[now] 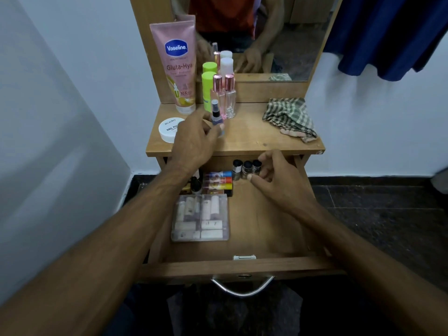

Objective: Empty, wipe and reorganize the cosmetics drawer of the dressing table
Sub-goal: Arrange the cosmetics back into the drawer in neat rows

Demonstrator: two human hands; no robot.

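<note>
Wooden and shallow, the drawer [244,266] stands pulled fully out under the tabletop [252,139], toward you; inside it, the clear case [200,218] of small tubes lies at the left, the striped sticks [219,179] sit behind it, and three dark-capped vials [246,169] stand in a row at the back, with a few small bottles [196,184] half hidden under your left arm.

Your right hand [271,177] is down in the drawer, thumb and fingers curled beside the vials; you look close to pinching one, though I cannot tell that you touch it; I judge them light, glassy and smooth, so take each by the cap and shoulder, not the slick belly, and lift straight up so the neighbours stay standing.

Your left hand [196,139] is up on the tabletop with its fingers closed round the little blue spray [215,115]; it seems light and top-heavy, so hold low on the body and set it down flat.

The case probably lifts best with a grip on both long edges, since the lid may not be latched.

Further out stand the pink tube [175,66], green bottles [209,89], two pink-capped bottles [224,97] and the white jar [169,129]; the checked cloth [289,118] lies crumpled at the right, soft and ready for wiping; behind is the mirror [286,32].
</note>
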